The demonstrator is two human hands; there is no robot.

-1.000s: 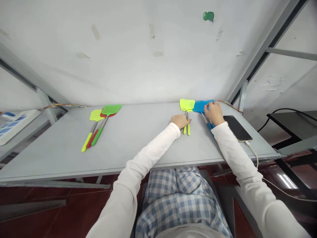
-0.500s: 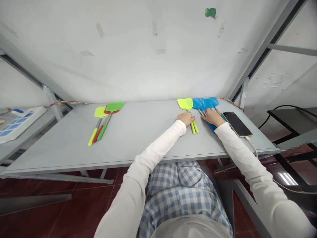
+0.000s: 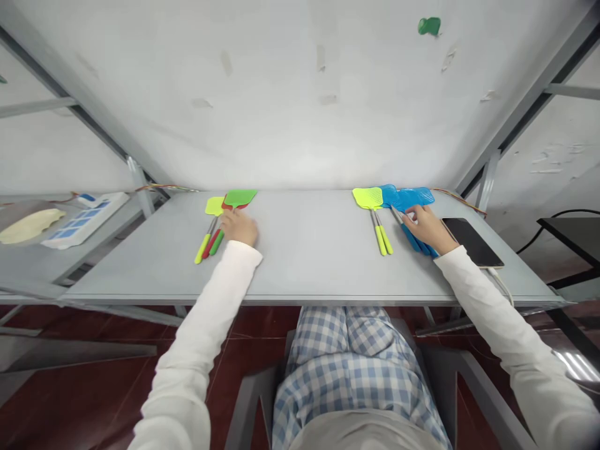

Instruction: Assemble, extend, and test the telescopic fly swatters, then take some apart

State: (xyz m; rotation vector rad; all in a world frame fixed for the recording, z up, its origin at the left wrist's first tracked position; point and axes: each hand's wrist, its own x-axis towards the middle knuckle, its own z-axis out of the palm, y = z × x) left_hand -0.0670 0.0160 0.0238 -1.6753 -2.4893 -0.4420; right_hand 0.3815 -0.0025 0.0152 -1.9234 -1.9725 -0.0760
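Observation:
My left hand [image 3: 240, 227] is closed over the shaft of a green fly swatter [image 3: 241, 197]; its fingertips are partly hidden. Under and beside that one lie a red fly swatter [image 3: 206, 250] and a yellow-green fly swatter [image 3: 214, 205], their handles fanned toward the table's front. On the right, my right hand [image 3: 425, 226] has its fingers pinched at the shafts of several overlapping blue fly swatters [image 3: 417, 197]. Just left of these, two yellow fly swatters [image 3: 368, 197] lie together, untouched, with the heads overlapping.
A phone [image 3: 473, 242] with a white cable lies on the grey table [image 3: 304, 250], right of my right hand. The wall [image 3: 290, 125] stands behind the table. On the neighbouring table at left is a white tray with blue squares [image 3: 87, 219]. Metal frame posts flank both ends.
My left hand has let go of the yellow fly swatters and moved left to the green one. My right hand stays at the blue fly swatters. The view has turned slightly left.

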